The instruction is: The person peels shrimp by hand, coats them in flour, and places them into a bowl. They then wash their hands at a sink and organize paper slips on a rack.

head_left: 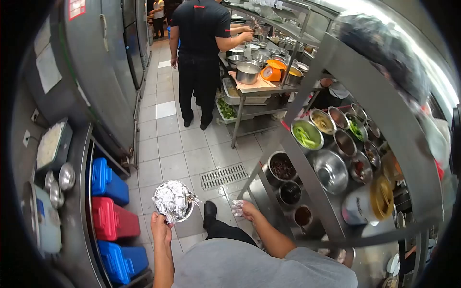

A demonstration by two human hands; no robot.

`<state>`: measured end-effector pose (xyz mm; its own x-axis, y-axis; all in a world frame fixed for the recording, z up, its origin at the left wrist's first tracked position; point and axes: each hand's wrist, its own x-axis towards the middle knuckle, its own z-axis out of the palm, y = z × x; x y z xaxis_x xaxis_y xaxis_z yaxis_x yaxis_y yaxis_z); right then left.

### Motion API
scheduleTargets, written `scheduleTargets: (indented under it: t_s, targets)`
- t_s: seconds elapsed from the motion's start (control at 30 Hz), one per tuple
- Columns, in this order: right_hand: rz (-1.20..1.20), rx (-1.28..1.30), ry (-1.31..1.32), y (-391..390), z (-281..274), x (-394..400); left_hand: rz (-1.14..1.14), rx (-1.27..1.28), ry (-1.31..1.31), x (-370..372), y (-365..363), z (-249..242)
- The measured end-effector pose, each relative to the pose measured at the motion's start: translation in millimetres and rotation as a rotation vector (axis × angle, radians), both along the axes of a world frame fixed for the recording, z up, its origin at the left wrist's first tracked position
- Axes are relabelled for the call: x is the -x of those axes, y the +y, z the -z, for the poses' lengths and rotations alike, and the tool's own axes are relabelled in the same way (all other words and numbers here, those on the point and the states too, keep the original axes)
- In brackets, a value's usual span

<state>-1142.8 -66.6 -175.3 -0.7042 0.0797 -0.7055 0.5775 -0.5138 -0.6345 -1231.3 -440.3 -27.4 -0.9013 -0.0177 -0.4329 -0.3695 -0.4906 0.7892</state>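
Gripping the bowl (189, 214) at its near rim, the left hand (161, 227) has the heaped foil (174, 199) just beyond its fingers. The right hand (248, 210), apart from the bowl, pinches a pale scrap (237, 207). Farther off, a person (201, 36) in black stands beside a counter (283, 89).

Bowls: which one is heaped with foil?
The bowl in the left hand: crumpled foil covers its top, while the shelved bowls at right show none.

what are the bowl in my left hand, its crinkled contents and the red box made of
Bowl: probably polished metal, from its shiny grey rim. Crinkled contents: likely aluminium foil on the outside, bright silver, sharply creased. Red box: seemingly smooth plastic, evenly coloured.
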Motion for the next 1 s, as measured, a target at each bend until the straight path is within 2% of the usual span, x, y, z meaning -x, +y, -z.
scheduleTargets:
  t_s: [0.07, 0.2, 0.3, 0.4, 0.5, 0.57, 0.63, 0.7, 0.77, 0.83, 0.87, 0.93, 0.97, 1.0]
  targets:
    - [0.002, -0.004, -0.016, 10, 12, 55, 0.030, 0.011, -0.002, 57, 22, 12]
    - [-0.014, -0.031, -0.055, 47, 19, 157, 0.105, 0.028, -0.041, 156, 74, 1]
    - [-0.074, -0.125, -0.035, 85, 49, 220, 0.165, 0.031, -0.015, 225, 103, 2]
    - [-0.154, -0.373, -0.084, 128, 46, 284, 0.232, 0.029, -0.015, 290, 131, 1]
    - [-0.093, -0.475, -0.111, 154, 41, 327, 0.326, 0.039, -0.045, 370, 169, -2]
    - [-0.073, -0.540, -0.108, 176, 73, 337, 0.418, 0.055, -0.024, 417, 201, -5]
    - [-0.016, -0.733, -0.267, 187, 76, 345, 0.481, 0.038, -0.010, 468, 219, 3]
    - [-0.031, -0.965, -0.223, 200, 141, 333, 0.633, 0.010, 0.022, 517, 240, -3]
    - [-0.146, -1.080, -0.298, 224, 214, 307, 0.711, -0.004, 0.007, 556, 271, -27]
    - [0.012, -0.861, -0.373, 230, 226, 303, 0.814, 0.037, 0.012, 592, 328, -48]
    - [0.019, -0.844, -0.387, 223, 223, 295, 0.849, 0.019, 0.025, 610, 343, -45]
    - [0.339, -0.594, -0.302, 211, 195, 293, 0.926, -0.009, 0.026, 644, 384, -41]
    - [0.347, -0.581, -0.304, 204, 169, 300, 0.965, -0.027, 0.024, 656, 409, -48]
    - [0.426, -0.458, -0.350, 195, 142, 303, 0.969, -0.055, 0.008, 665, 435, -56]
